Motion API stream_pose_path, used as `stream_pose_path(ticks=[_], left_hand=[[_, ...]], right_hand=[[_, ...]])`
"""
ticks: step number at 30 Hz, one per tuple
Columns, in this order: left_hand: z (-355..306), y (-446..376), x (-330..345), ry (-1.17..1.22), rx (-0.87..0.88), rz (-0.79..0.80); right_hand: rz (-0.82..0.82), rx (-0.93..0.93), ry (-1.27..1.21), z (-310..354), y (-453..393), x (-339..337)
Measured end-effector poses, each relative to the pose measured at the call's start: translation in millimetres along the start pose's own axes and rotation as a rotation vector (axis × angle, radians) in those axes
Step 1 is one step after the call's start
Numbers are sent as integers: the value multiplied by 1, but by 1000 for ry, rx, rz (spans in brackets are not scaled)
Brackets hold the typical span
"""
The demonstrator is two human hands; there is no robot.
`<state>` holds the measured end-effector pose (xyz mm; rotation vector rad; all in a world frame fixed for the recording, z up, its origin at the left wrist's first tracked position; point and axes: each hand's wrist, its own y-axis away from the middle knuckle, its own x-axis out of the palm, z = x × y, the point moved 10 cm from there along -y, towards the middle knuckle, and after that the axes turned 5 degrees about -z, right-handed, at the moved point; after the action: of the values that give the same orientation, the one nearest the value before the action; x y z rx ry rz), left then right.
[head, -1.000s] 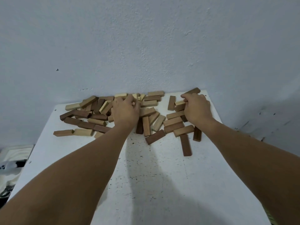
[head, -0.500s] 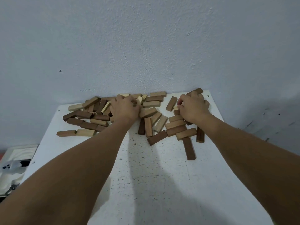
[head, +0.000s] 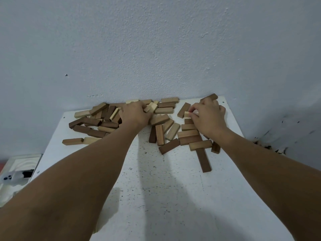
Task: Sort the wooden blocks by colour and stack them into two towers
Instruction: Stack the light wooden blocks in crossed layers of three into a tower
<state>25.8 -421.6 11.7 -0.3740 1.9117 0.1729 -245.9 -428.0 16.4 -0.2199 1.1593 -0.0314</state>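
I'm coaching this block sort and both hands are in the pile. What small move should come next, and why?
Probably lift the pale block that the right hand pinches and set it on the bare white table near the person, to start a light group. No tower exists yet; light and dark blocks lie mixed.

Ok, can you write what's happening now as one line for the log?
stage: sorting, no towers | left hand: on block pile | right hand: pinching pale block | table: white

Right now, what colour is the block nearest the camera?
Dark brown, clearest in the head view.
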Motion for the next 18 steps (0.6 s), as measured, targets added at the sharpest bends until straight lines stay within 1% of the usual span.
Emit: stream_pose_path(ticks=[3,6,9,12,15,18], left_hand=[[0,-1,-1,22,-55,30],[-8,4,-3,89,-59,37],[-11,10,1,209,-58,44],[-4,16,3,363,-108,47],[-6,27,-9,495,-118,-13],[-11,43,-26,678,-171,-94]], right_hand=[[-81,58,-113,1,6,-6],[-129,113,-232,3,14,-10],[-132,136,-319,9,23,-6],[-118,147,-371,13,32,2],[-113,169,-444,19,39,1],[-121,193,-546,28,46,-8]])
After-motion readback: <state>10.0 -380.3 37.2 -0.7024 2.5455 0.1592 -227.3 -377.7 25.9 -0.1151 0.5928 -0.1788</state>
